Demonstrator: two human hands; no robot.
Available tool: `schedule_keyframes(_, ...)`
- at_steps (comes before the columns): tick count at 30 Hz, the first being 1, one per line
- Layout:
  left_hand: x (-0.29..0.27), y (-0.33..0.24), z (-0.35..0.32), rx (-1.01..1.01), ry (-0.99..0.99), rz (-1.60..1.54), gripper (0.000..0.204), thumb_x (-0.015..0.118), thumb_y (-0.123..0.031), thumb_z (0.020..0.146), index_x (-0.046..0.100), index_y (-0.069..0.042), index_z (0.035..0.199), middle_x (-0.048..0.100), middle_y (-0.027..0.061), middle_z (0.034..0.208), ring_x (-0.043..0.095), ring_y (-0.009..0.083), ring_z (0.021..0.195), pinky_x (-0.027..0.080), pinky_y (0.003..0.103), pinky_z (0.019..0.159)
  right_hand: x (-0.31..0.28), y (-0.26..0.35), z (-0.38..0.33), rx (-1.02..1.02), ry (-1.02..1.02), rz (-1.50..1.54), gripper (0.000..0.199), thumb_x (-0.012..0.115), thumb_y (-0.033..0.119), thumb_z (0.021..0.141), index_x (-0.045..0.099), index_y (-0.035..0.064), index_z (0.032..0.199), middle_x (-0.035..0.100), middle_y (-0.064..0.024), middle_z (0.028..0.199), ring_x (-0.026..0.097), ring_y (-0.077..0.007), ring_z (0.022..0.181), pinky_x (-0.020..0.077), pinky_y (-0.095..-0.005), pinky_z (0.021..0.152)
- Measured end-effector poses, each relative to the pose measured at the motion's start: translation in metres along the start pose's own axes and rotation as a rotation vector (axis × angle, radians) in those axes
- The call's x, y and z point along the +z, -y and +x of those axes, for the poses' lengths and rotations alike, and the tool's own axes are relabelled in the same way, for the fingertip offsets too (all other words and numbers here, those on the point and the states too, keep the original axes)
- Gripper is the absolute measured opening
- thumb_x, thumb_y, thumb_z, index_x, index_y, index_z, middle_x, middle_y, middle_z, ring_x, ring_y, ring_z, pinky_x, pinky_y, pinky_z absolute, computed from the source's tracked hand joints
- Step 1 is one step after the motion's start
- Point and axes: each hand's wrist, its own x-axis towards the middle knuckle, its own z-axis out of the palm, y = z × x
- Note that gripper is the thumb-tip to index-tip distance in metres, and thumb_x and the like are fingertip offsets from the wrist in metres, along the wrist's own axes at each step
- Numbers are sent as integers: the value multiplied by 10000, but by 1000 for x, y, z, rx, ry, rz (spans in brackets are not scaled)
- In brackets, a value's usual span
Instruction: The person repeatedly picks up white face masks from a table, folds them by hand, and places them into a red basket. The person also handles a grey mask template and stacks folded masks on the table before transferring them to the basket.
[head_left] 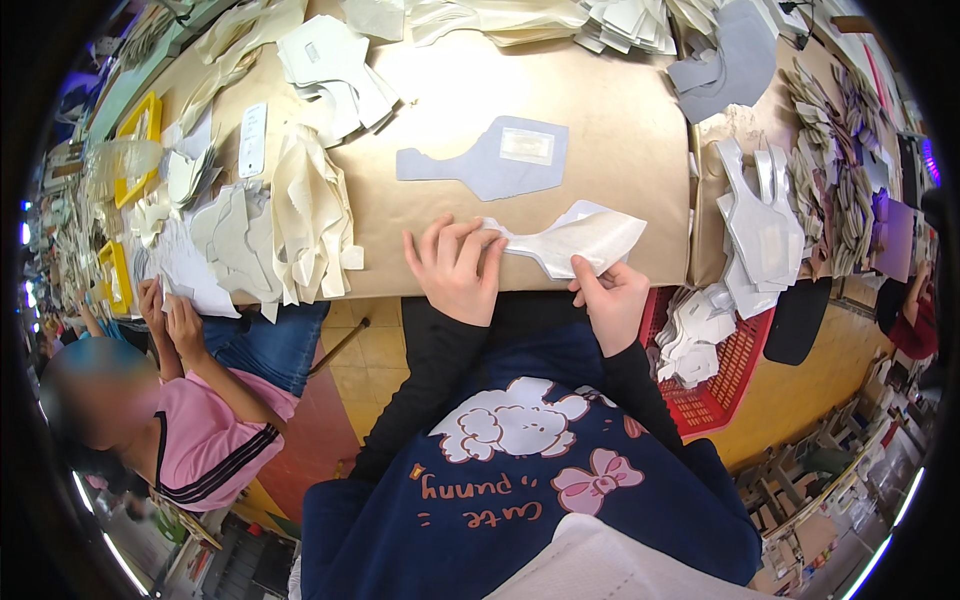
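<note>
On the table edge before me lies a grey-white cut-out shape with a cream sheet over it, its wide end lifted and curling. My right hand pinches the lower edge of that cream sheet between thumb and fingers. My left hand rests with fingers spread, its fingertips touching the narrow end of the piece. Just beyond lies a flat grey cut-out with a narrow tail and a pale rectangular patch.
Cream sheets and grey cut-outs are heaped at left. More stacks lie at the back. White-grey pieces sit at right, above a red basket of cut-outs. A person in pink works at my left.
</note>
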Motion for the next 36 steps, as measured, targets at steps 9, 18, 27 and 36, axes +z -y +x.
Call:
schedule_keyframes(9,6,-2,-2,86,-59,-185,191,796,-33,784,713,-86,948,651,23,999,587,256,936,465,370,792,-2,3,-2,18,-11,-61,192,734,130,927,718,-57,883,688,-64,675,587,-68,510,399,-210,450)
schedule_keyframes(18,2,-14,-3,182,55,-337,221,765,-1,786,716,-34,999,664,57,1044,624,260,962,493,376,822,5,1,0,-124,-91,-242,177,729,99,887,721,-72,842,668,-107,584,623,-112,488,465,-279,488)
schedule_keyframes(27,5,-25,-3,267,116,-303,269,756,-31,792,742,-53,1060,661,42,1036,626,234,968,509,360,809,4,5,1,-145,-55,-279,184,716,109,912,735,-70,873,670,-56,606,596,-69,494,441,-233,465)
schedule_keyframes(36,7,-30,6,235,207,-221,419,721,-53,795,744,-191,1190,609,26,1012,558,245,968,461,380,865,-32,20,12,42,-104,-165,225,694,136,936,718,-86,911,653,-61,626,574,-80,489,432,-231,463)
